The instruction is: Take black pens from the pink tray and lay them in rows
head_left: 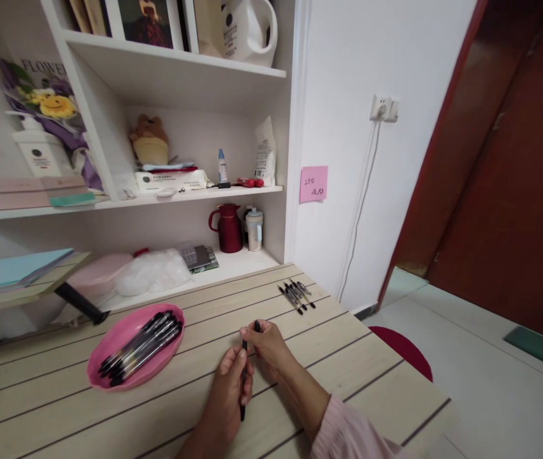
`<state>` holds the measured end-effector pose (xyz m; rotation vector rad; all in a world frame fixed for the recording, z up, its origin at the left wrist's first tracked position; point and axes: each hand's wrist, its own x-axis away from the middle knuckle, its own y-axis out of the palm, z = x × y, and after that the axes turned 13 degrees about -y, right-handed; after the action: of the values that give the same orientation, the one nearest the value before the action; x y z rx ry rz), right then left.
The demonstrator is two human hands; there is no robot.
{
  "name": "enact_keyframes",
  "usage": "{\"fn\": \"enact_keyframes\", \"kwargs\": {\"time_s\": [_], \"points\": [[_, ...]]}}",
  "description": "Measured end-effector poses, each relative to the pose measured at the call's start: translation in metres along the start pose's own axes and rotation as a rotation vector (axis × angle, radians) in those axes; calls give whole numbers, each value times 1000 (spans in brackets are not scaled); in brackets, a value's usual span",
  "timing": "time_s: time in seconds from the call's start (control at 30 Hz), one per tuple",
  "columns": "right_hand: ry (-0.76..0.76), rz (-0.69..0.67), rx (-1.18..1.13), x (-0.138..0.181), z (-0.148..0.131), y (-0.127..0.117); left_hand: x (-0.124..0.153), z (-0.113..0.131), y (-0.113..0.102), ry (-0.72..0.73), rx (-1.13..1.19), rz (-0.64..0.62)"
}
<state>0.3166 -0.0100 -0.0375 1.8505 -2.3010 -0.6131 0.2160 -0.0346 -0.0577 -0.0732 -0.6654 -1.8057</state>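
My left hand [234, 376] is wrapped round a black pen [243, 408], which stands nearly upright above the table with its lower end sticking out below the fingers. Close against the pen's upper end, my right hand [269, 344] is closed in a pinch. Between its fingers shows a small black pen cap [257, 326]. To the left, a pink oval basin [97, 347] holds a pile of black and clear pens [142, 344]. Several more pens [297, 296] lie side by side on the table beyond my right hand.
The slatted wooden table [348, 363] meets a white shelf unit [176, 73] at the back. A dark red jug [230, 228] and a light cup [254, 229] stand on the low shelf. A small raised stand [68, 271] occupies the left; a red round stool [408, 350] is beyond the right edge.
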Motion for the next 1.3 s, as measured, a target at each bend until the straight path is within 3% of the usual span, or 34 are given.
{"fn": "enact_keyframes", "kwargs": {"time_s": [0.5, 0.67, 0.83, 1.0, 1.3], "points": [[61, -27, -102, -4, 3, -5, 4, 0, 0, 5, 3, -48], [7, 16, -39, -4, 6, -5, 3, -1, 0, 7, -6, -50], [79, -40, -51, -4, 5, -5, 3, 0, -1, -10, 10, -50], [18, 0, -35, -4, 6, -6, 4, 0, 0, -5, -5, -38], [65, -45, -161, -1, 2, -4, 5, 1, 0, -9, 1, -54]]}}
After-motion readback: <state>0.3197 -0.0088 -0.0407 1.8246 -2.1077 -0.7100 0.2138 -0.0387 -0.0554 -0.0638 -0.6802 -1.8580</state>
